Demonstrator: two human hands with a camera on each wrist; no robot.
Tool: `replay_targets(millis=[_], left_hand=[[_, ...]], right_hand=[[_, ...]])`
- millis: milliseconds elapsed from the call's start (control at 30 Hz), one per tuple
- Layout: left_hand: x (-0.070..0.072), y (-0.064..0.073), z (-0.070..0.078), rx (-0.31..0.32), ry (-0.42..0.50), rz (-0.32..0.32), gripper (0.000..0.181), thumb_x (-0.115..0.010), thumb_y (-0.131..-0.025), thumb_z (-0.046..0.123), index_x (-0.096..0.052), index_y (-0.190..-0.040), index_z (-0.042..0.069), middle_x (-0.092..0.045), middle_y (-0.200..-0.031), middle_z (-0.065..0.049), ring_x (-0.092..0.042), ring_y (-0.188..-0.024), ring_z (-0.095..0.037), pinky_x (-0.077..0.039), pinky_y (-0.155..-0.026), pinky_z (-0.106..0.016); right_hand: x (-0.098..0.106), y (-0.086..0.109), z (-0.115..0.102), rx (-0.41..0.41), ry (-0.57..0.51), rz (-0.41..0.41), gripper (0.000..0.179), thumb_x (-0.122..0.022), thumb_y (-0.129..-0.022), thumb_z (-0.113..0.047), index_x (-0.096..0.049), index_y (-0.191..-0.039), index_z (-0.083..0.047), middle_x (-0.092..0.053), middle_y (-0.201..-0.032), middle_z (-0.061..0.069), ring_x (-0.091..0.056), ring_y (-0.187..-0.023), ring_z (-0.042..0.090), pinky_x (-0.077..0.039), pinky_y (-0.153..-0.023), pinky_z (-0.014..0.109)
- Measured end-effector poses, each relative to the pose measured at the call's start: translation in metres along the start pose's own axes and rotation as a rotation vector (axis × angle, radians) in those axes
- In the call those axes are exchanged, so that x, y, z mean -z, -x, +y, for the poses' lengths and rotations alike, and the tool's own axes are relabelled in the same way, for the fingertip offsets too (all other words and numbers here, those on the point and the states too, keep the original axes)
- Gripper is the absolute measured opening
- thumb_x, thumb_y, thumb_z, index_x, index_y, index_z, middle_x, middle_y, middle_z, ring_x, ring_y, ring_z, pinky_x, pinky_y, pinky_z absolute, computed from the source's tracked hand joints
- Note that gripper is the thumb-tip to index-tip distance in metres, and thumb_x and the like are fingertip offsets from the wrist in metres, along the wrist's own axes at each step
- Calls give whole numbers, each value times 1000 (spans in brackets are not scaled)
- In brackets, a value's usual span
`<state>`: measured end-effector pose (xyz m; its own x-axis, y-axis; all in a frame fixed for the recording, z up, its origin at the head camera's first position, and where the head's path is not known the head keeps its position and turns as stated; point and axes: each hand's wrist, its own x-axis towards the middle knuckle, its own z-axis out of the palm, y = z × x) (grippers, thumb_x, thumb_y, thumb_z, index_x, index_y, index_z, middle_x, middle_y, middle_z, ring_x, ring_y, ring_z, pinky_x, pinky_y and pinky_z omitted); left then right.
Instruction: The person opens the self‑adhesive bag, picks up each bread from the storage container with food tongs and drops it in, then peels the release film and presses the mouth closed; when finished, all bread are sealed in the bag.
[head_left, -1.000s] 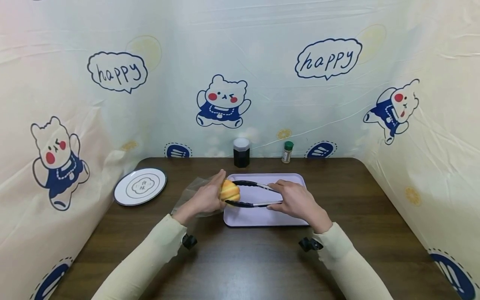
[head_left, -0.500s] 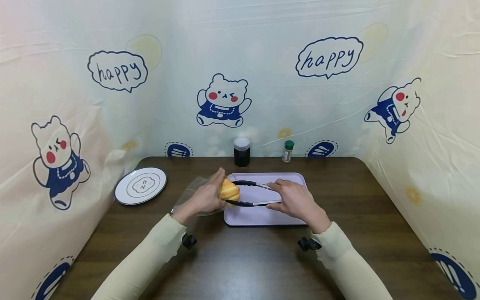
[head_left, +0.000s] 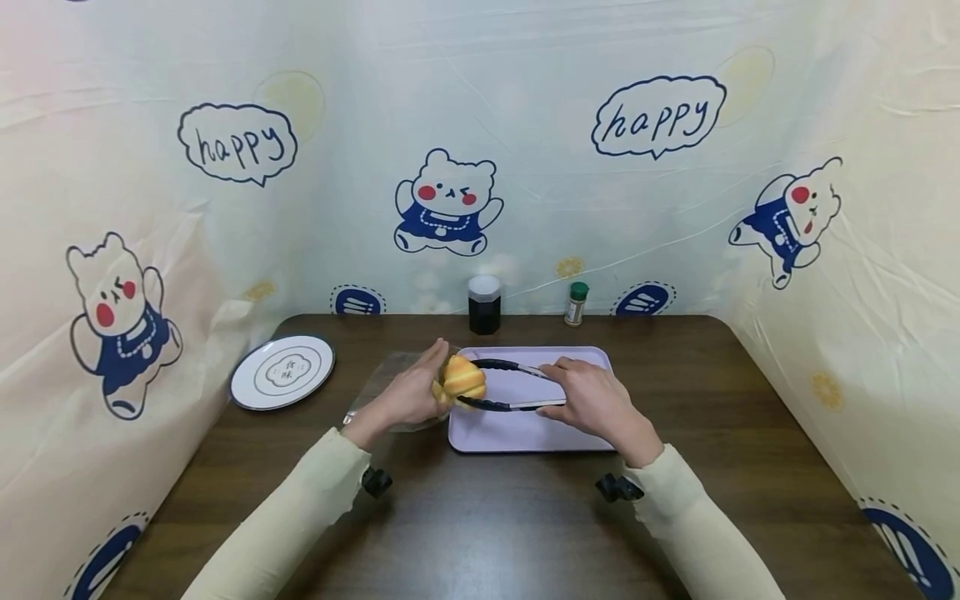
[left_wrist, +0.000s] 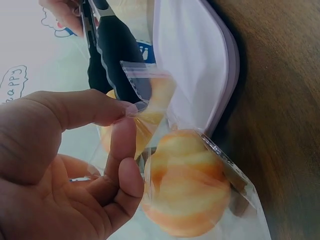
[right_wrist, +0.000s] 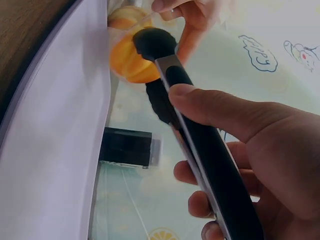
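My left hand (head_left: 411, 393) pinches the edge of a clear plastic bag (left_wrist: 245, 200) between thumb and finger. Inside it, a round yellow-striped bread roll (left_wrist: 187, 185) shows through the film in the left wrist view. Black-tipped metal tongs (right_wrist: 195, 145) are in my right hand (head_left: 596, 402), fingers wrapped about the handles. At the bag's mouth, another bread roll (head_left: 465, 377) sits between the tong tips, just right of my left hand. Below the tongs lies a pale lilac tray (head_left: 525, 435). Plastic and fingers partly cover both rolls.
A white plate (head_left: 255, 385) with a dark rim lies at the left of the brown table (head_left: 480, 525). At the back stand a dark jar (head_left: 483, 312) with a whitish lid and a small green-capped shaker (head_left: 576, 305). A printed cloth hangs around the table.
The bread roll at the tong tips has shifted slightly right, away from my left hand, and the tong tips have moved right with it. Both forearms are nearly still.
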<state>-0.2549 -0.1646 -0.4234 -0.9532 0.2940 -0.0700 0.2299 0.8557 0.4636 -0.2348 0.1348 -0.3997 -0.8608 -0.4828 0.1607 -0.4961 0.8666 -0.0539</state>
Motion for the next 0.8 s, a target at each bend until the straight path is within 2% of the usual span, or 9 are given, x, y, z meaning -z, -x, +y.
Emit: replay_targets(millis=[233, 500, 800], left_hand=[[-2, -2, 1, 7, 13, -1, 107, -79, -79, 12, -9, -161, 10, -3, -170, -8, -27, -151, -35, -39, -114, -54], [-2, -4, -1, -14, -2, -24, 111, -81, -78, 11, -9, -161, 14, -3, -170, -5, -30, -150, -34, -38, -114, -54], [-1, -3, -2, -26, -31, -46, 111, -81, -77, 13, -9, -162, 16, -2, -170, -2, -30, -151, -33, -38, -114, -56]], right_hand=[[5, 3, -2, -11, 4, -14, 65, -81, -79, -52, -65, -131, -17, -70, -123, 8, -68, -106, 25, -58, -89, 44], [11, 3, -2, 40, -3, 8, 67, -81, -78, -52, -65, -133, -17, -70, -121, 6, -68, -105, 23, -58, -88, 43], [6, -5, -3, 48, 10, 16, 65, -80, -79, -53, -65, -133, -19, -70, -122, 5, -68, -106, 24, -59, -85, 43]])
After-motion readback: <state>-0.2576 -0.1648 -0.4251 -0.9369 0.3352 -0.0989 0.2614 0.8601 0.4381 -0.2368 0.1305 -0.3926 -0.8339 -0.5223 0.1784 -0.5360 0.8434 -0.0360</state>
